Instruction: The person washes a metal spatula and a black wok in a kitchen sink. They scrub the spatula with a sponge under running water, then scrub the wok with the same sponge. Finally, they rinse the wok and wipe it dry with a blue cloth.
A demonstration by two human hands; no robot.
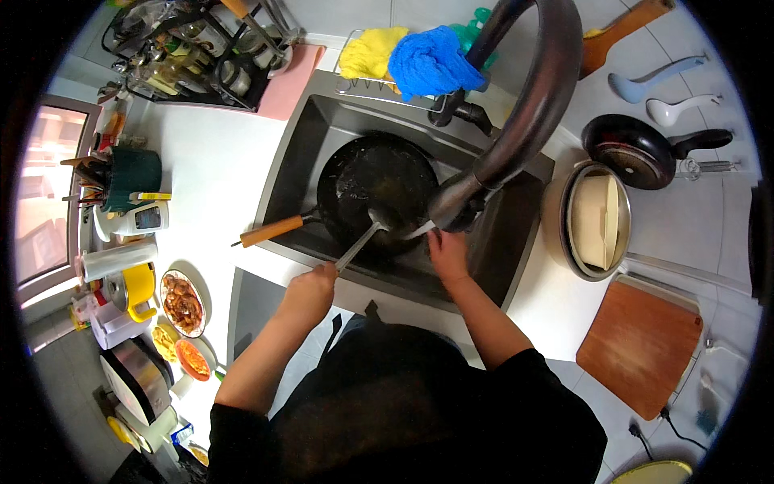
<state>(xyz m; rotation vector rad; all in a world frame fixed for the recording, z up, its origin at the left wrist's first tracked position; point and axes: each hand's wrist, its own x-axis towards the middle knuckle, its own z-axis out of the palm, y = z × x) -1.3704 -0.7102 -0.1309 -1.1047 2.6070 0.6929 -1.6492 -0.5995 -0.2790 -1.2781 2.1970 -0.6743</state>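
My left hand point(308, 293) is closed around the handle of a metal ladle point(358, 247). The ladle's bowl end rests low inside a dark wok point(378, 175), which sits in the grey sink point(517, 212). The wok's wooden handle point(272, 231) sticks out over the sink's left rim. From the dark faucet point(532, 103) a stream of water point(419, 230) runs into the wok. Just below the spout is my right hand point(448, 254), beside the stream at the wok's edge. The spout partly covers its fingers, so any grip is unclear.
Behind the sink, a yellow cloth point(372, 53) and a blue cloth point(432, 60) lie on a wire rack. Nested basins point(559, 224) and a wooden cutting board point(641, 345) stand at right. On the left counter are a plate of cooked food point(183, 302) and a green utensil holder point(136, 175).
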